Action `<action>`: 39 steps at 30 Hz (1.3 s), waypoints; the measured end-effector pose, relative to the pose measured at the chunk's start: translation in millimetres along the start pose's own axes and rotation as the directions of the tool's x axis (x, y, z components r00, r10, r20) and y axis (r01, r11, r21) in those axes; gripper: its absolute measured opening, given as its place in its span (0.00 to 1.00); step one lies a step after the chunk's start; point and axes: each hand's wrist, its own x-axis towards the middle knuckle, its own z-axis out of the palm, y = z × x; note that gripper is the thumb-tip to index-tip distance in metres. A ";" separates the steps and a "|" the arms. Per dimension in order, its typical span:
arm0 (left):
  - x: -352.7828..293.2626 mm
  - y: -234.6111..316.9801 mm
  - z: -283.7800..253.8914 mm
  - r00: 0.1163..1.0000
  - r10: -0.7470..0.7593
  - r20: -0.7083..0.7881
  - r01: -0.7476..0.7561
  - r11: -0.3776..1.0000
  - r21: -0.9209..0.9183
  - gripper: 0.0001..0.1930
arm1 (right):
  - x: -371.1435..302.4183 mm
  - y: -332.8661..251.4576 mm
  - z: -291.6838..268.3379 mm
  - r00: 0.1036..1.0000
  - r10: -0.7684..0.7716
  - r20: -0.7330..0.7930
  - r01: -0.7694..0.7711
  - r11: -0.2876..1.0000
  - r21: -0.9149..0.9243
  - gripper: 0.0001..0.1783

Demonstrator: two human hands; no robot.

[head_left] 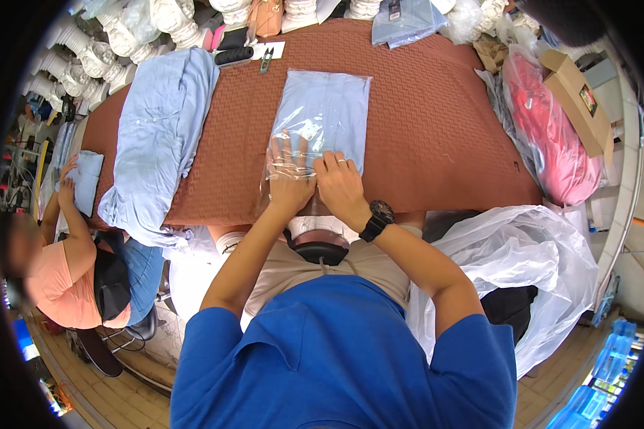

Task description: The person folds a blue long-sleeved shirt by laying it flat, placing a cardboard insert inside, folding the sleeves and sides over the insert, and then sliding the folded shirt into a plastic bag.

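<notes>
A folded light-blue shirt lies in a clear plastic bag (323,107) on the brown tablecloth in front of me. My left hand (290,175) rests at the bag's near left part, its fingers stretched out flat, with shiny film over them. Close beside it, my right hand (341,184), with a black watch on the wrist, has its fingers curled in at the bag's near edge. They seem to pinch the film there, though the fingertips are partly hidden.
A stack of light-blue shirts (161,121) lies to the left, hanging over the table edge. Green thread snips (266,60) and black thread (234,55) lie at the back. Another bagged shirt (406,21) is behind; red bagged goods (544,129) stand right. A co-worker (79,264) sits left.
</notes>
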 end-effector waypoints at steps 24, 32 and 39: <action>38.9 14.7 -16.7 0.862 0.437 0.259 -0.417 0.900 -0.130 0.36 | -8.8 20.6 -8.8 0.989 -0.010 -0.146 0.033 0.987 0.156 0.11; 48.4 17.3 -24.9 0.839 0.469 0.276 -0.447 0.883 -0.143 0.39 | -26.7 35.6 -23.9 0.916 0.400 0.047 -0.396 0.916 -0.064 0.19; 48.2 17.6 -11.2 0.860 0.445 0.250 -0.436 0.895 -0.092 0.37 | -52.5 40.6 -24.8 0.769 0.575 0.279 -0.626 0.767 0.141 0.46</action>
